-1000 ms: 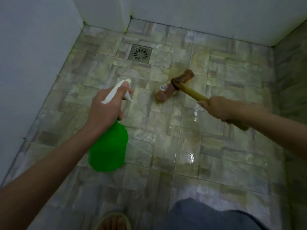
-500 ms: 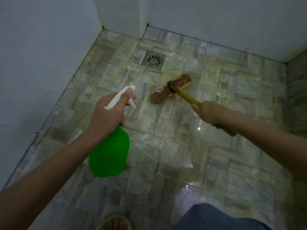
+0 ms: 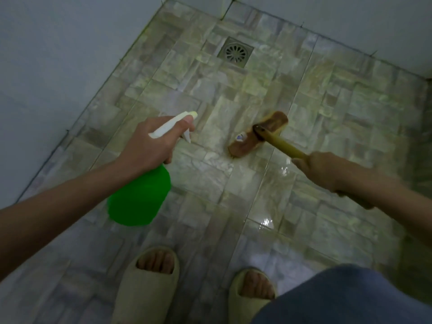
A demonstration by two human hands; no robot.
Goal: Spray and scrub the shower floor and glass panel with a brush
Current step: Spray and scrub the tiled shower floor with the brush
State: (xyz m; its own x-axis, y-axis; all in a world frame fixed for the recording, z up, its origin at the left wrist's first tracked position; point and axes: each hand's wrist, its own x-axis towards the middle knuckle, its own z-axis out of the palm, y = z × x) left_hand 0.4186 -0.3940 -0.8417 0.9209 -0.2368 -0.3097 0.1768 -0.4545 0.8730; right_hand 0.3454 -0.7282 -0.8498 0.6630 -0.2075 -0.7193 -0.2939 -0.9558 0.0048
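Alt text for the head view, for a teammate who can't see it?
A person's right hand holds a long-handled brush with its head on the wet tiled shower floor, while the left hand grips a green spray bottle. A drain lies beyond; slippers show below.

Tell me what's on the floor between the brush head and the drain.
Nothing: in the head view, only bare tile of the shower floor runs from the brush head to the drain.

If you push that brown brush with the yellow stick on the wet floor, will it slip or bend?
The brown scrub brush probably slides easily: the grey-green tiled floor shines wet beside it. Its yellow handle looks straight, so likely stiff. The long head lies flat, so rolling seems unlikely.
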